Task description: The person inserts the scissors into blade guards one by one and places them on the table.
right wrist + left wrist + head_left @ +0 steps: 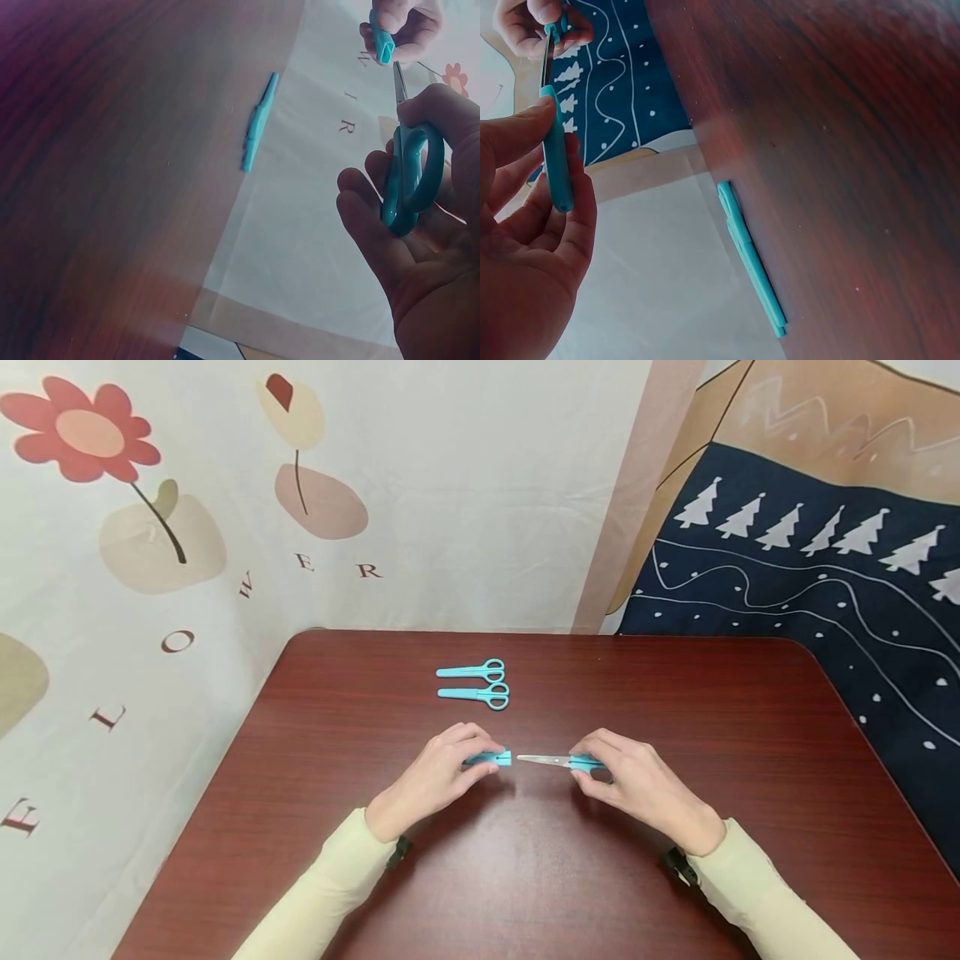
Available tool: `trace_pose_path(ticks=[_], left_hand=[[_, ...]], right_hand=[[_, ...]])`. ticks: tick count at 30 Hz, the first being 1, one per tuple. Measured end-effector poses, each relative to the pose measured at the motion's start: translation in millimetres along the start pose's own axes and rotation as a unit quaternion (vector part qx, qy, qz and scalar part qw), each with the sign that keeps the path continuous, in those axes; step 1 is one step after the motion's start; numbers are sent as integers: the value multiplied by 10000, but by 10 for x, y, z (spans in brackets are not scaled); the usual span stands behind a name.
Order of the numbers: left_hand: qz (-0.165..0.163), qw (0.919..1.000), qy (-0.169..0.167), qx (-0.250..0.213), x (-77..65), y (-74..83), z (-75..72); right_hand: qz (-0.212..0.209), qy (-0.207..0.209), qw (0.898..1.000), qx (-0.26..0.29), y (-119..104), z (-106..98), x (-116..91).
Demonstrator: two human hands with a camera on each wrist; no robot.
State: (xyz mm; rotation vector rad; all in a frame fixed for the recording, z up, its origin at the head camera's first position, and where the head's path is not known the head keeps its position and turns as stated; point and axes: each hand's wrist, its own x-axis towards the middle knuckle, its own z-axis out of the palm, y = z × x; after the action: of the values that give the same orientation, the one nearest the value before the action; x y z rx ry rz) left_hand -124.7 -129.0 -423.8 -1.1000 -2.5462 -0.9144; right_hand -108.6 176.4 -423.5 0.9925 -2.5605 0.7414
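Note:
Between thumb and fingers, my left hand (448,768) pinches a turquoise scissors cover (501,758), its open end facing right. Opposite it, my right hand (628,774) holds a pair of scissors (557,761) by the turquoise handles, blades closed and pointing left. A small gap separates the bare metal tip from the cover's mouth, as the right wrist view also shows at the cover (383,46) and the scissors (403,165). Both hands are raised over the table. In the left wrist view the cover (556,157) lies along the fingers, and the blade's tip is hard to make out.
Two more turquoise scissors, one pair (468,672) behind the other (472,694), lie with covered blades on the dark red table (712,710), handles to the right. Behind the table hang a pale flower-print cloth (465,527) and a navy tree-print cloth (787,577).

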Motion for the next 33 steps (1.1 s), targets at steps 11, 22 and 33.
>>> trace_pose_path(ticks=[11,22,33], left_hand=[[254,9994,210,80,-8,-7,21],[193,9997,134,31,3,25,14],[233,9994,94,224,28,49,27]], right_hand=[[-101,14,9999,-49,-31,31,26],[-249,53,9995,-181,-44,55,59],[-304,113,9987,-396,-69,66,108]])
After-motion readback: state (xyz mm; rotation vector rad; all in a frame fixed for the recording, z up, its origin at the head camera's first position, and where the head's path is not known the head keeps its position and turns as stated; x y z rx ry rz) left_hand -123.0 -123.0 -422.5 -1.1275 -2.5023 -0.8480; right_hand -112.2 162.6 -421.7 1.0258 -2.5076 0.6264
